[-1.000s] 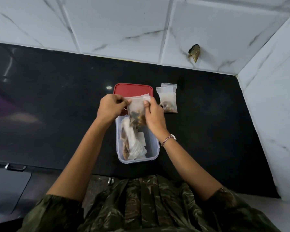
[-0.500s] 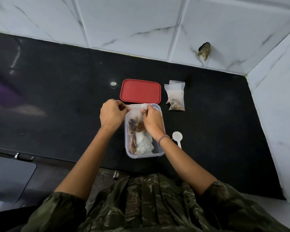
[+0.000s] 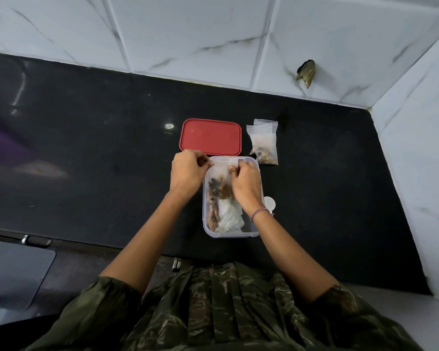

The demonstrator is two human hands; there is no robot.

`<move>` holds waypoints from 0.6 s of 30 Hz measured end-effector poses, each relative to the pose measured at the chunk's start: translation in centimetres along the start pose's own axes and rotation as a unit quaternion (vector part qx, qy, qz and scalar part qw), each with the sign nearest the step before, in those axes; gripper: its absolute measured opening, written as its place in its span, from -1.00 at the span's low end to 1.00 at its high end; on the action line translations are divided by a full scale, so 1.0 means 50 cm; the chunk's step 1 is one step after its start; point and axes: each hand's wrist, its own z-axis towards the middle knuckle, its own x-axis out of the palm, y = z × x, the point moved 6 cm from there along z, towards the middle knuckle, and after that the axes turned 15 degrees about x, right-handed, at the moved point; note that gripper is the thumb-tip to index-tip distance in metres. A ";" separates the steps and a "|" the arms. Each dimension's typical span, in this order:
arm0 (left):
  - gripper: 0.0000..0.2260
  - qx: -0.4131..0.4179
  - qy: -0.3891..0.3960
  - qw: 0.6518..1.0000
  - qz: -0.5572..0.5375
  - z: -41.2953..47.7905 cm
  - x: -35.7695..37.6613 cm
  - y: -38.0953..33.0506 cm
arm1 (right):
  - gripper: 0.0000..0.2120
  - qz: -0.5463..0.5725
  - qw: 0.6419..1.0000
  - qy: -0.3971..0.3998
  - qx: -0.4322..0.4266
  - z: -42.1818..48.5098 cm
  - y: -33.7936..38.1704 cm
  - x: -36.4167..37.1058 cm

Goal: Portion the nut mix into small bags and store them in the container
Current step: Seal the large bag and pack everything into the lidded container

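Change: the bag (image 3: pixel 219 173), held up over the container's far end a second ago, has come down into the container (image 3: pixel 230 235), and both grips have dropped with it.
Left grip (image 3: pixel 188 173): fingers curled, pinching the bag's top left corner at the container's far left corner.
Right grip (image 3: pixel 246 184): fingers curled, pinching the bag's top edge nearer its middle, over the container's far half. A bracelet (image 3: pixel 259 212) sits at the wrist.
Bag: clear, with dark nuts in its lower part, lying across the container's far half. It seems to rest on the bags beneath, though the right grip hides the contact.
Container: clear, rectangular and uncovered, on the black desk (image 3: pixel 86 148).
Other bags (image 3: pixel 228 216): filled, lying in the container's near half.
Lid (image 3: pixel 211 136): red, flat on the desk just beyond the container's far end.
Spare bag (image 3: pixel 264 143): beyond the container's far right corner and apart from it, with nuts at its bottom.
Spoon (image 3: pixel 269 202): white, just right of the container, partly hidden by the right wrist.
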 end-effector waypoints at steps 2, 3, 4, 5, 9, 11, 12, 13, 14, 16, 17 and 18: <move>-0.91 0.016 0.004 0.999 0.028 0.001 0.008 -0.012 | -0.76 -0.007 1.000 -0.003 0.003 0.002 -0.007 -0.001; -0.89 0.026 0.003 0.999 0.043 0.001 0.009 -0.018 | -0.78 -0.009 1.000 -0.003 0.003 0.002 -0.008 0.001; -0.85 0.038 0.001 0.997 0.061 -0.001 0.009 -0.025 | -0.81 -0.007 1.000 -0.001 0.007 0.003 -0.010 0.002; -0.79 0.052 0.004 0.995 0.084 -0.003 0.009 -0.032 | -0.83 0.006 1.000 0.002 0.018 0.003 -0.013 0.001; -0.76 0.136 0.021 0.950 0.281 -0.030 0.015 -0.096 | -0.89 0.019 1.000 0.002 0.008 0.003 -0.008 -0.009; -0.89 0.160 0.071 0.924 0.340 -0.051 0.028 -0.122 | -0.90 -0.013 1.000 -0.002 0.015 0.003 -0.005 -0.014; -0.89 0.156 0.110 0.916 0.354 -0.060 0.040 -0.124 | -0.91 -0.032 0.999 -0.009 0.001 0.002 -0.002 -0.015; -0.87 0.148 0.142 0.909 0.364 -0.068 0.047 -0.122 | -0.88 -0.048 0.999 -0.015 -0.019 -0.002 0.002 -0.016; -0.86 0.143 0.160 0.903 0.372 -0.072 0.050 -0.122 | -0.82 -0.053 0.998 -0.019 -0.038 -0.009 0.005 -0.019; -0.85 0.139 0.176 0.897 0.382 -0.077 0.050 -0.122 | -0.63 -0.063 0.993 -0.050 -0.083 -0.027 0.012 -0.030; -0.85 0.138 0.184 0.894 0.384 -0.079 0.051 -0.119 | -0.57 -0.079 0.989 -0.070 -0.108 -0.036 0.016 -0.036; -0.84 0.135 0.192 0.891 0.388 -0.081 0.051 -0.117 | -0.55 -0.094 0.985 -0.070 -0.130 -0.045 0.018 -0.037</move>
